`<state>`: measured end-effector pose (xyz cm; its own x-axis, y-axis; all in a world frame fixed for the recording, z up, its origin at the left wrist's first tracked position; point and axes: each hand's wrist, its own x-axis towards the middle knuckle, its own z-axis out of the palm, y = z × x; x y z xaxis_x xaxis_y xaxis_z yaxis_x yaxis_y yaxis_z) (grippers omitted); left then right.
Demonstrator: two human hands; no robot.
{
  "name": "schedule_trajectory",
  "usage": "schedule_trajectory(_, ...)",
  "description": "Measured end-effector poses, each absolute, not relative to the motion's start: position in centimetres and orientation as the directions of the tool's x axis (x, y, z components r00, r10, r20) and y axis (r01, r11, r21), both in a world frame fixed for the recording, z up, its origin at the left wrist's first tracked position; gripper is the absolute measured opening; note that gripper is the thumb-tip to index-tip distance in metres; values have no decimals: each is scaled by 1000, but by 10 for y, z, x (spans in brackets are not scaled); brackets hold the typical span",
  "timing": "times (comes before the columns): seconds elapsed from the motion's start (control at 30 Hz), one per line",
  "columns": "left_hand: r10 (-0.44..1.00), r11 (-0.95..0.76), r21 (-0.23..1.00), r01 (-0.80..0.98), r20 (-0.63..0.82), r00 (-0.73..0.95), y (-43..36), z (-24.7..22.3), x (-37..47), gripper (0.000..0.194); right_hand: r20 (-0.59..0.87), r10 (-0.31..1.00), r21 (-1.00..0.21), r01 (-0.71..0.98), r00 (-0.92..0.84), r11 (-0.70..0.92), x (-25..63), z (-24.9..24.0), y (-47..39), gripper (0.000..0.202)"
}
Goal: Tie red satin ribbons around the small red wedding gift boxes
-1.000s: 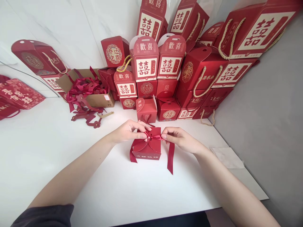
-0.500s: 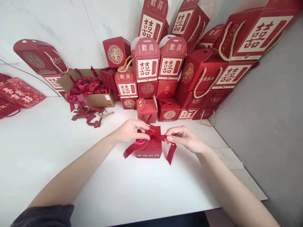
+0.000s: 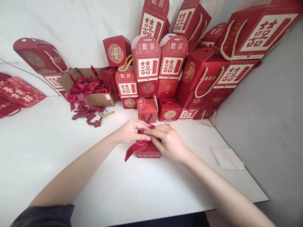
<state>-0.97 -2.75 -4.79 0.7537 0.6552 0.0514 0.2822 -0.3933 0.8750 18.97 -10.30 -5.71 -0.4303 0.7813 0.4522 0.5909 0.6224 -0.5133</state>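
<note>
A small red gift box with pale lettering on its front stands on the white table before me. Over its top lies a red satin ribbon, one tail hanging past the box's left front corner. My left hand comes in from the left, fingers closed on the ribbon at the centre of the lid. Reaching over from the right, my right hand has its fingertips at the same spot, meeting the left fingers. It covers the lid's right side and hides the ribbon's other end.
Stacked red gift boxes, some with rope handles, line the back. A cardboard box overflows with red ribbons at the back left. Red gift bags lie far left. A folded white tissue rests near the right edge by a grey wall.
My right hand has moved left from beside the box onto its lid, bringing its ribbon end to my left hand. The left hand has stayed nearly in place.
</note>
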Motion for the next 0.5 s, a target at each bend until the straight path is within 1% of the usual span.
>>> schedule_trajectory(0.03,663,-392,874,287,52,747,-28,-48,-9,21,447,784,-524,584,-431,620,190,-56,-104,26)
schedule_trajectory(0.1,684,-393,869,300,58,727,-28,-48,-9,19,443,811,-615,529,-381,584,193,-57,-104,24)
schedule_trajectory(0.17,701,-365,883,296,52,711,-29,-49,-8,19,439,859,-716,475,-265,512,194,-61,-102,18)
schedule_trajectory(0.2,707,-333,899,286,37,706,-31,-49,-8,20,431,879,-746,467,-205,475,194,-63,-101,15)
schedule_trajectory(0.3,726,-245,931,271,-9,688,-34,-48,-8,24,399,910,-773,494,-109,398,191,-73,-96,16)
schedule_trajectory(0.4,745,-284,909,306,9,667,-37,-45,-8,30,387,920,-803,466,-68,372,188,-79,-93,12)
schedule_trajectory(0.5,736,-303,898,319,8,677,-36,-43,-9,33,422,906,-835,372,-37,405,188,-80,-93,9)
